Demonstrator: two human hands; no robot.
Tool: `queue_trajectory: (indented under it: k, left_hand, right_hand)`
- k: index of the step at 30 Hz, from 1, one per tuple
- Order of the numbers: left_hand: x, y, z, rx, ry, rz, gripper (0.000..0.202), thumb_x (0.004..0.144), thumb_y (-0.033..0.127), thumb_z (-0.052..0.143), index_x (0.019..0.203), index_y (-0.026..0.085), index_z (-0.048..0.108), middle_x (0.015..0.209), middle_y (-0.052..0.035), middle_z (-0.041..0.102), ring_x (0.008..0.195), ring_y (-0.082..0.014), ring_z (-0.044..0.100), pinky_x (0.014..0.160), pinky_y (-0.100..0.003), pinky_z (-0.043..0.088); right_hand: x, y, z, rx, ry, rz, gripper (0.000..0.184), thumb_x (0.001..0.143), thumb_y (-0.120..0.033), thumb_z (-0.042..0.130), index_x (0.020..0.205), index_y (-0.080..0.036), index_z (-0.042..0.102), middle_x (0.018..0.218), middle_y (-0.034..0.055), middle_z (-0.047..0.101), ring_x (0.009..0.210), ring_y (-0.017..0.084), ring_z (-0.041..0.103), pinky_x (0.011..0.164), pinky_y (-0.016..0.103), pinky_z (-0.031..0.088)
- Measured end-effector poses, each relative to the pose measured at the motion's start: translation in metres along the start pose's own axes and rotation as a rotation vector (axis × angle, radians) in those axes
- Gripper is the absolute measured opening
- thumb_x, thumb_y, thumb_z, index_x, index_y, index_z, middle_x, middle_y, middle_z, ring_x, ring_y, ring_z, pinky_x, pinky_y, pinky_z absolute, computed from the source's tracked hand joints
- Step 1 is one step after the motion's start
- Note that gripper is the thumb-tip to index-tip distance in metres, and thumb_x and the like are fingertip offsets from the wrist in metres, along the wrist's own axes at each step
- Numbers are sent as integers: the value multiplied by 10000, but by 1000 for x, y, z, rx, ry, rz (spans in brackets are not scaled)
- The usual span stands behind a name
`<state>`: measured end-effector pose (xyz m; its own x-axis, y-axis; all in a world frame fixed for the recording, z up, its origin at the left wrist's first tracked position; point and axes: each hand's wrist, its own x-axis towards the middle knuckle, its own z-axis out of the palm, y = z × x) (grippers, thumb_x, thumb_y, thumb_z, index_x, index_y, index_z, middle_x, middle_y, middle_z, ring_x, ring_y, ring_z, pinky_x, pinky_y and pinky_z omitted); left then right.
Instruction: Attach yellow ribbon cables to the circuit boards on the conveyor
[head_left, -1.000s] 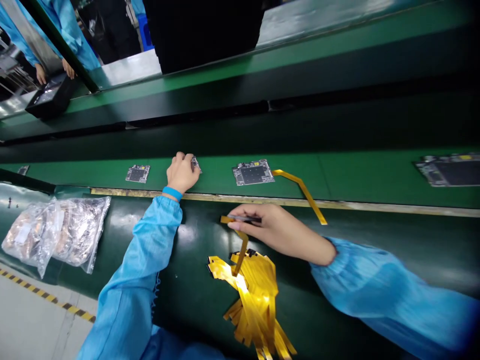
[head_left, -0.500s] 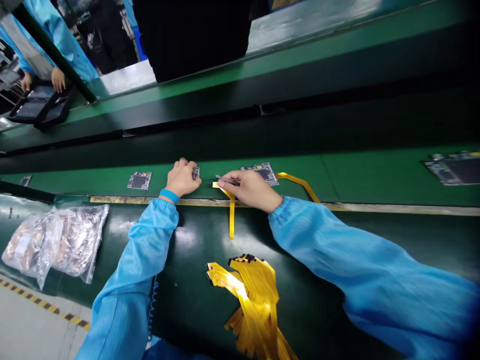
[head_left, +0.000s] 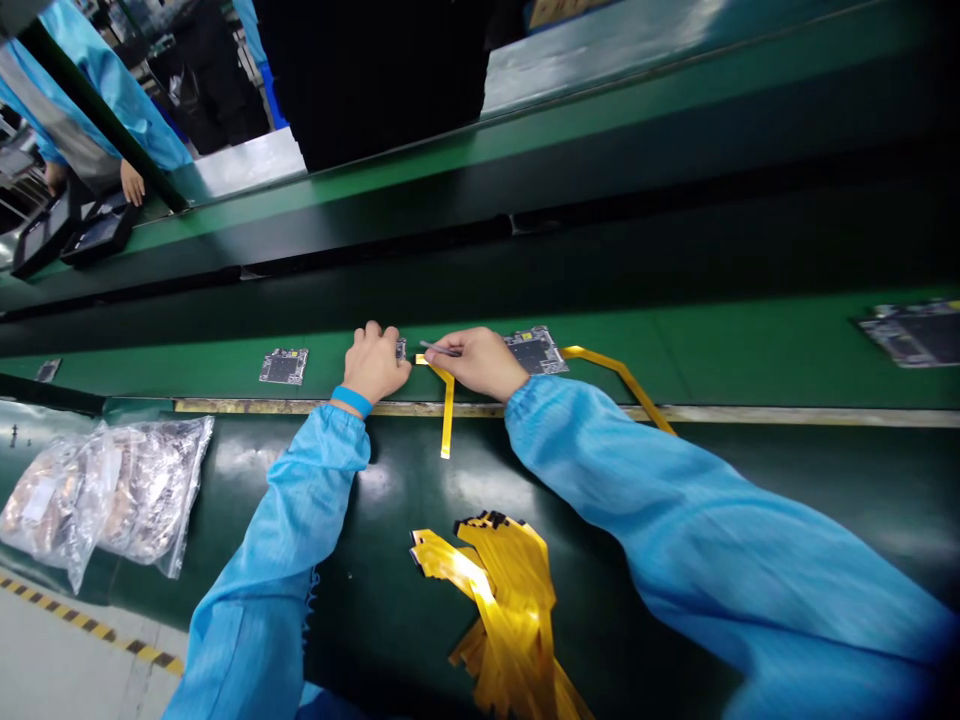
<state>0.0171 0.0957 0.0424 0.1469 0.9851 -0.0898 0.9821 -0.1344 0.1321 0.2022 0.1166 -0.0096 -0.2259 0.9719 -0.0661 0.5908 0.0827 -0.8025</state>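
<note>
My left hand (head_left: 375, 362) is curled over a small circuit board (head_left: 400, 347) on the green conveyor belt (head_left: 712, 350), holding it down. My right hand (head_left: 480, 360) pinches thin tweezers (head_left: 441, 349) that grip one end of a yellow flex cable (head_left: 447, 408). That end sits right beside the small board, and the rest of the cable hangs over the belt's near edge. Behind my right hand lies a circuit board (head_left: 534, 348) with a yellow flex cable (head_left: 622, 380) attached to it.
A pile of yellow flex cables (head_left: 499, 590) lies on the dark bench in front of me. Clear bags of parts (head_left: 112, 490) rest at the left. More boards (head_left: 283, 365) (head_left: 911, 333) ride the belt. Another person's hand (head_left: 133, 183) touches black trays (head_left: 90, 232) at far left.
My right hand lifted one flex cable from the pile with the tweezers and carried it up and left to the small board under my left hand.
</note>
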Motion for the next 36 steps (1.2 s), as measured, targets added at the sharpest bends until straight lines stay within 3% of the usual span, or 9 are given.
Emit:
queue_trajectory:
  k: [6,12,20,36]
  left_hand:
    - [-3,-19,8,-164,72,96,264,891,136,600,1134,173,698,1177,-124,648,1090,-290,628,1038,-436,525]
    - [-14,-27,16,-232,108,220,301,869,109,594,1152,138,692,1162,-133,651,1133,-284,616,1053,-429,529]
    - [-27,-22,19,-261,111,309,298,859,106,591,1137,164,683,1202,-130,654,1190,-291,630,1113,-452,531]
    - [-38,-5,19,-210,9,331,364,910,134,583,1259,165,681,1409,-141,613,1351,-281,611,1212,-428,492]
  right_hand:
    - [-2,-7,3,-43,35,81,156,864,-353,771,930,-236,851,906,43,834,863,245,764,740,302,549]
    - [-9,-12,-1,-124,27,135,168,873,-396,752,926,-274,854,926,30,837,938,265,771,685,298,526]
    - [-11,-6,-8,-151,31,142,183,881,-410,744,953,-286,857,973,30,842,974,275,772,685,303,520]
    - [-13,6,-23,-161,11,170,142,856,-408,773,866,-286,846,933,22,838,956,272,773,695,304,532]
